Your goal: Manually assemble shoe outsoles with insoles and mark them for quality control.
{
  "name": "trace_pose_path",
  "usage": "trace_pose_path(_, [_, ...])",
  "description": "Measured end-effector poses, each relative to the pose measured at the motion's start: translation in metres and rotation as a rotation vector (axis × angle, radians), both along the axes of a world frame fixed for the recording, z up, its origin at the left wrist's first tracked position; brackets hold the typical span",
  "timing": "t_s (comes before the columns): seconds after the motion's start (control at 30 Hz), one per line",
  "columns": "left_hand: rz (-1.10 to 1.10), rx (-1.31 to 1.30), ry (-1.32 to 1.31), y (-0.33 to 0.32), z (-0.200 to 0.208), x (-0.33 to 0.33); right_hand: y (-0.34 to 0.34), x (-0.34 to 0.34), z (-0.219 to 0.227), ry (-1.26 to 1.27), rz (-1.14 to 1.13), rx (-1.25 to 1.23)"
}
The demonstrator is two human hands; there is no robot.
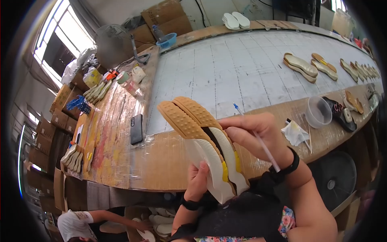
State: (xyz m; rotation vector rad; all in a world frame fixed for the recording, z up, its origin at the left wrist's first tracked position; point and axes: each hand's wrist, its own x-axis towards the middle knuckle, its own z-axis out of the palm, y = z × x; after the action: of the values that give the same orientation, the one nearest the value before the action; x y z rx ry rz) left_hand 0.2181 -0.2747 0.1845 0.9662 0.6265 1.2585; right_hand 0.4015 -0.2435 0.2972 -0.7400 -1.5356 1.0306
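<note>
A pair of shoe soles (207, 149), tan with studs at one end and cream with yellow patches at the other, is held up side by side before me. My left hand (197, 177) grips their cream part from the left, thumb on top. My right hand (258, 133) is closed, its thumb and fingertips pinched at the edge of the right-hand sole. Through the same hand runs a thin white pen-like stick (266, 151) with a blue end, which points away over the table. Whether the fingertips also hold something small, I cannot tell.
Several soles (300, 66) lie at the right on the grey-white tabletop (201, 72). Nearer stand a clear plastic tub (318, 113), a white cloth (296, 133) and a dark shoe (342, 115). A phone (136, 129) lies left. A co-worker (88, 224) handles soles at lower left.
</note>
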Motion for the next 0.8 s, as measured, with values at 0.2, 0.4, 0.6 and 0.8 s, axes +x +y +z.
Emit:
trace_pose_path(0.2, [-0.101,-0.099,0.043,-0.006,-0.009,-0.010,-0.005,0.014,0.007,0.008,0.139,-0.101])
trace_pose_path(0.4, [-0.097,-0.098,0.055,-0.008,-0.004,-0.001,-0.011,0.021,0.009,-0.123,0.062,-0.123])
trace_pose_path(0.6, [-0.076,-0.236,-0.032,0.001,0.017,0.006,-0.008,0.006,-0.017,0.071,0.186,-0.153])
trace_pose_path(0.8, [-0.377,-0.012,-0.610,0.022,0.052,0.010,-0.031,0.002,-0.035,0.074,0.172,-0.074])
